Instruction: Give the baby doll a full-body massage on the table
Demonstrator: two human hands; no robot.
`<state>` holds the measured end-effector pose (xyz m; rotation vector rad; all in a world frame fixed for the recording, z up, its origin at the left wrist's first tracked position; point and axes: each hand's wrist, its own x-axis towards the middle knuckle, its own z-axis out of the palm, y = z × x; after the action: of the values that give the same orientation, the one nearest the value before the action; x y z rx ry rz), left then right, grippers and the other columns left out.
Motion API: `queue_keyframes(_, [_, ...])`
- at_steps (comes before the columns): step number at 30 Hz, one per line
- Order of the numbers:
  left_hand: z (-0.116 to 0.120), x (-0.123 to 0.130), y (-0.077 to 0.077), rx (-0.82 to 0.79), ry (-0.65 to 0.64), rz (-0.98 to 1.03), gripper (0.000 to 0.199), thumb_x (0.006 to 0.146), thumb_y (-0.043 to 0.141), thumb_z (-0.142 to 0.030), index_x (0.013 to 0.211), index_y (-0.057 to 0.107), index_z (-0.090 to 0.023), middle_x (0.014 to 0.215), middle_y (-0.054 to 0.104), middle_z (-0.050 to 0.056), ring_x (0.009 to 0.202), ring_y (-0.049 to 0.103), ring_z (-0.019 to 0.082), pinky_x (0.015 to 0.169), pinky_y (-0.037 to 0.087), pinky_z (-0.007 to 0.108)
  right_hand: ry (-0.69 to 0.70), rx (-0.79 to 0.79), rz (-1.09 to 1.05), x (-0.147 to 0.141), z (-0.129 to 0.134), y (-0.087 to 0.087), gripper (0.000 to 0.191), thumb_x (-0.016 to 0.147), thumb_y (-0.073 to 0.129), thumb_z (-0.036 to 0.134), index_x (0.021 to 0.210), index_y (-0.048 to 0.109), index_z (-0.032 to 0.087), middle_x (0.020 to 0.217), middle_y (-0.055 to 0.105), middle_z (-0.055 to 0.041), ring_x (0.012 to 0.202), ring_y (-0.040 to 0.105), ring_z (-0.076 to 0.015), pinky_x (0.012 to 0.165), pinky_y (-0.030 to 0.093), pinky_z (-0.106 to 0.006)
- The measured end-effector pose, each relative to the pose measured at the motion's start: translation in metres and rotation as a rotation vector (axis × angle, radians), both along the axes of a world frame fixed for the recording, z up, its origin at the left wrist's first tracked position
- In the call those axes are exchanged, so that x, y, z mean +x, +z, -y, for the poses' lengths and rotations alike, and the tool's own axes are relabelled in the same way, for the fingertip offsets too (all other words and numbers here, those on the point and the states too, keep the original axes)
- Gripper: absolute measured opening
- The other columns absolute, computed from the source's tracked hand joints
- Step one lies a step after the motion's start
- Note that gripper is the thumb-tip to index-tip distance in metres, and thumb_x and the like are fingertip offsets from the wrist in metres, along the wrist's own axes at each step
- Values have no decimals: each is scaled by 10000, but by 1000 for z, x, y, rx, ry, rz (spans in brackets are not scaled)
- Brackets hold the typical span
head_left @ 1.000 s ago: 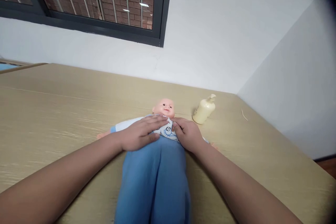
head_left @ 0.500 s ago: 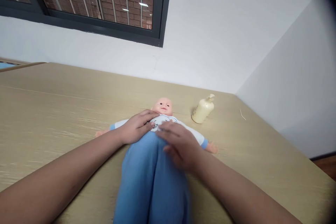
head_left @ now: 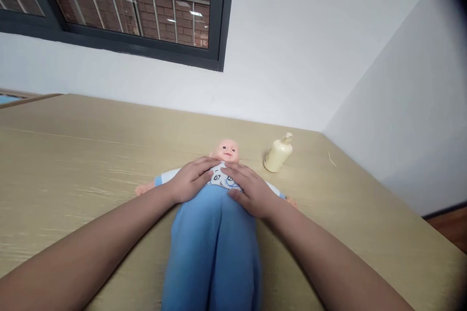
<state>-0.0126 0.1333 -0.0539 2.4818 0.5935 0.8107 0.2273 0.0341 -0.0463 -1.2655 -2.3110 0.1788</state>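
A baby doll [head_left: 228,150] lies on its back, its head toward the wall and its arms spread out. It wears a white top [head_left: 221,176] with a printed animal face and long blue trousers [head_left: 215,248]. My left hand [head_left: 191,180] lies flat on the left side of the doll's chest, fingers pointing inward. On the right side of the chest rests my right hand [head_left: 251,189], its fingers extended and its thumb near the trousers' waist. Neither hand grips anything.
A cream pump bottle [head_left: 278,155] stands on the wooden tabletop [head_left: 91,155], right of the doll's head. Farther right lies a thin pale strip [head_left: 332,159]. White walls [head_left: 292,48] and a dark-framed window [head_left: 146,47] are behind the table.
My right hand, blurred before, has moved slightly up and settled on the doll's chest. My left hand has stayed in place. The camera view has shifted a little.
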Motion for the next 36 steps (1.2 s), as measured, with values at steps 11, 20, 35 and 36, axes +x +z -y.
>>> queue_keyframes(11, [8, -46, -10, 208, 169, -405, 530, 1053, 293, -404, 1508, 453, -184, 1500, 528, 138, 1329, 532, 305, 1099, 414, 483, -184, -177, -34, 22, 12, 2, 481, 1058, 326, 383, 1518, 409, 268, 1457, 578, -84, 1314, 562, -257, 1096, 456, -445])
queue_keyframes(20, [-2, -67, -17, 233, 267, -516, 573, 1027, 346, -473, 1530, 441, -217, 1450, 578, 136, 1262, 574, 339, 1035, 430, 487, -354, -246, 191, 52, 31, -16, 635, 1002, 440, 454, 1571, 307, 205, 1461, 553, -173, 1280, 576, -342, 1034, 468, -495])
queue_keyframes(35, [-30, -102, -6, 72, 450, -519, 530, 896, 550, -528, 1364, 610, -285, 1364, 647, 72, 1213, 589, 362, 970, 465, 443, -644, -393, 200, 110, 37, 7, 310, 735, 752, 509, 837, 675, 227, 834, 702, -66, 733, 630, -239, 583, 367, -305])
queue_keyframes(36, [-32, -104, -6, 85, 495, -515, 533, 905, 533, -530, 1365, 606, -271, 1370, 641, 83, 1221, 583, 367, 982, 457, 450, -686, -391, 186, 113, 35, 6, 323, 731, 749, 525, 797, 658, 222, 801, 692, -64, 707, 617, -231, 572, 359, -305])
